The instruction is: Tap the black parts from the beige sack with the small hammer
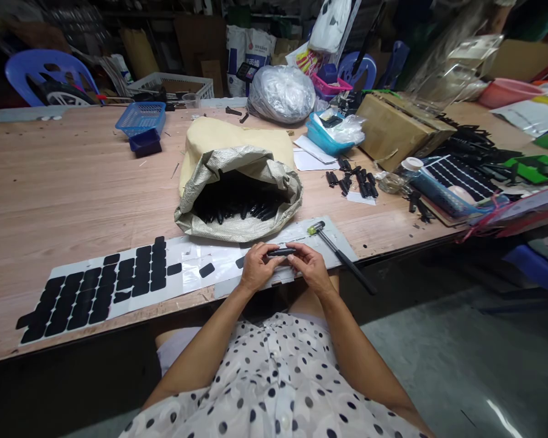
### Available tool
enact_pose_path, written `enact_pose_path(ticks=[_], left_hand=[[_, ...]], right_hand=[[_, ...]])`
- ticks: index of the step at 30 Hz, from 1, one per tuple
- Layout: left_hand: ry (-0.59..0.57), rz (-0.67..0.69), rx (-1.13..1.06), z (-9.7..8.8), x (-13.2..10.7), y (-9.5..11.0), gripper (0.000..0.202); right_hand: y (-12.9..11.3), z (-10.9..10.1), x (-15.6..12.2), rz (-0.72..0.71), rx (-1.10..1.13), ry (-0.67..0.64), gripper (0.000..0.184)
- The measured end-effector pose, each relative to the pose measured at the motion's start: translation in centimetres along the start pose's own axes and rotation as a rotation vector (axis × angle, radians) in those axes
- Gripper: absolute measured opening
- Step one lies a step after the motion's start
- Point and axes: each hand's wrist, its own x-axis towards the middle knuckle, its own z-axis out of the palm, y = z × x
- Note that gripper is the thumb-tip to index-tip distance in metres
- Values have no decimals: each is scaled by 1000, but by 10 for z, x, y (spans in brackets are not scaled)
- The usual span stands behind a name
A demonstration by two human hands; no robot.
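Note:
Between my two hands, over the front edge of the table, is a small black elongated plastic part (281, 252). My left hand (257, 266) pinches its left end, and my right hand (309, 265) pinches the right end. Just beyond them an open woven sack (242, 228) lies on its side, its mouth toward me, with many similar black parts inside. A hammer (340, 252) with a yellow-green face and black handle rests right of my right hand, its handle past the table edge. To the left, a white backing sheet (176, 248) carries rows of black rounded stickers (89, 280).
Blue baskets (141, 118) stand at the back left. Loose black parts (363, 181) lie right of the sack, near a cardboard box (393, 131) and a light-blue basket (326, 140). A clear plastic bag (281, 91) sits at the far edge. The wooden table (95, 176) ends close to my lap.

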Motion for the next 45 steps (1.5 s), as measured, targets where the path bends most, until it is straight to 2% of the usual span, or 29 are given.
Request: enact_pose_path(ticks=[2,5,7,9,12,15,19,24,27,33,45], left_hand=[[17,-13,61,2,0,1,10],[63,-56,157,6,0,2,10],[68,-82,208,9,1,3,14],[52,-98,248,11,1,4,16],[36,-92,265,14,2,4,17],[44,-68,251,15,2,3,17],[32,-78,248,17,2,2,17],[25,-68,232,17,2,0,15],[14,-73,224,16,3,1,14],[15,-102,223,17,4,4,15],[34,-107,214,17,3,6,12]], right_hand=[[-2,-5,-2,-85,-156,58,43],[-6,-28,-2,-266,-569,352,35],[-7,-49,1,-254,-858,574,34],[-4,-68,4,-149,-1057,650,32],[3,-86,6,-51,-1175,558,22],[6,-86,2,-86,-1160,489,17],[0,-64,-17,-233,-1002,455,18],[-11,-29,-44,-315,-857,313,28],[-13,-20,-51,-365,-912,312,37],[-13,-18,-53,-342,-1042,330,39],[-14,-6,-55,-374,-955,281,37]])
